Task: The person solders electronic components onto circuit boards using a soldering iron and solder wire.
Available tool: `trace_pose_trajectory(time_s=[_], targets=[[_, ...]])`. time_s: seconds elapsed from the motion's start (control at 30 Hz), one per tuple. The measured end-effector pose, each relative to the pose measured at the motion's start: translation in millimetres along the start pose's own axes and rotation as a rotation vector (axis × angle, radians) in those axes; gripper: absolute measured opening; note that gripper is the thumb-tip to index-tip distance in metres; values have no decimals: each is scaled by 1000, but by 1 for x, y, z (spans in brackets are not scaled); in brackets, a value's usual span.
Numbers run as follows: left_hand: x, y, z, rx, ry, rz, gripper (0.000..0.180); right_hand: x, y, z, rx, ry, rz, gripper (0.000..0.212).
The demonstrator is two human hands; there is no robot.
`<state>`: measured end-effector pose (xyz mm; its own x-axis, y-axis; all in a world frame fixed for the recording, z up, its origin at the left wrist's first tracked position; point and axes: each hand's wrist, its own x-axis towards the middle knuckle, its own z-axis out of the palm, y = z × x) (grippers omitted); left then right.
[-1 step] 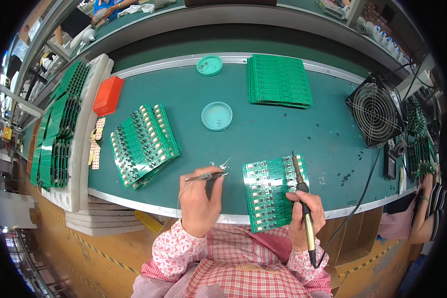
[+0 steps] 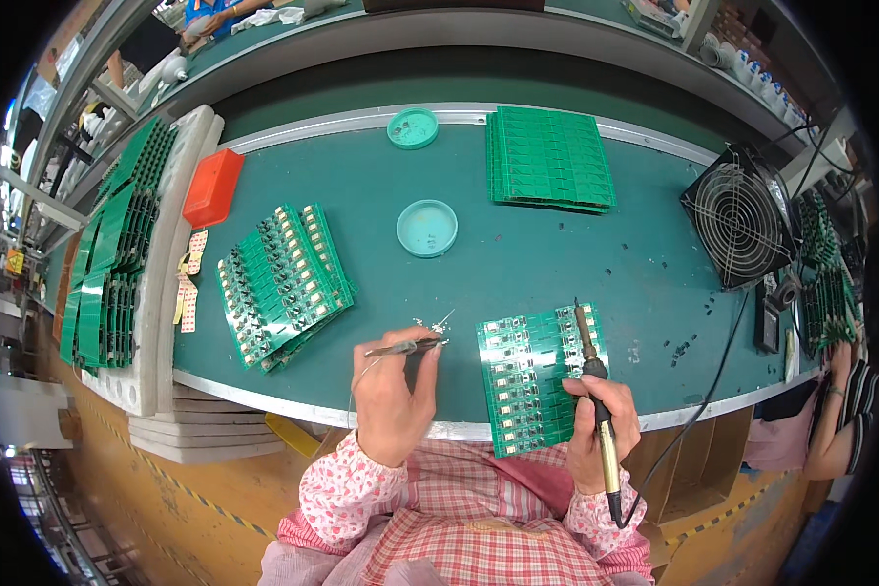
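Observation:
Over the near edge of the green table, my left hand (image 2: 393, 398) is closed around metal tweezers (image 2: 406, 347), their tips pointing right. A thin wire hangs beside that hand. Small pale bits (image 2: 438, 325) lie just beyond the tips. My right hand (image 2: 604, 420) grips a soldering iron (image 2: 606, 439) by its dark grip. The iron's tip points away from me, over the far right part of a green circuit board panel (image 2: 547, 391). This panel lies at the table's front edge and carries rows of small components.
Left stand stacked populated panels (image 2: 288, 283), a red bin (image 2: 213, 188) and a foam rack of boards (image 2: 117, 264). Two turquoise dishes (image 2: 427, 252) sit mid-table. Green panels (image 2: 552, 156) are piled at the back, a black fan (image 2: 740, 217) to the right. Black bits (image 2: 682, 344) lie scattered.

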<state>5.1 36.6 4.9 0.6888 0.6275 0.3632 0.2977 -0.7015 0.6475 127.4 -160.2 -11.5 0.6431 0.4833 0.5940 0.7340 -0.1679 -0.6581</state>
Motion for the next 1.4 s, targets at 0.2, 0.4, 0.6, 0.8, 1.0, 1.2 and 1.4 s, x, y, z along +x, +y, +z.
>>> trace_pose_trajectory(time_s=[0.2,0.4,0.6,0.8,1.0,1.2,1.4], targets=[[2,3,1,4,6,21,10,1,1,-1,5,4,-15,23],[3,2,1,39,12,24,9,3,0,0,1,8,-33,23],[2,3,3,57,16,73,11,2,2,-1,4,16,-48,21],[5,14,12,-102,-40,91,13,2,0,-2,18,24,-34,20],[9,14,22,-149,-94,109,14,3,1,-3,25,19,-33,20],[11,16,22,-120,-109,133,15,3,1,-3,29,13,-31,21],[11,14,24,-116,-101,156,15,4,0,-4,29,7,-29,22]])
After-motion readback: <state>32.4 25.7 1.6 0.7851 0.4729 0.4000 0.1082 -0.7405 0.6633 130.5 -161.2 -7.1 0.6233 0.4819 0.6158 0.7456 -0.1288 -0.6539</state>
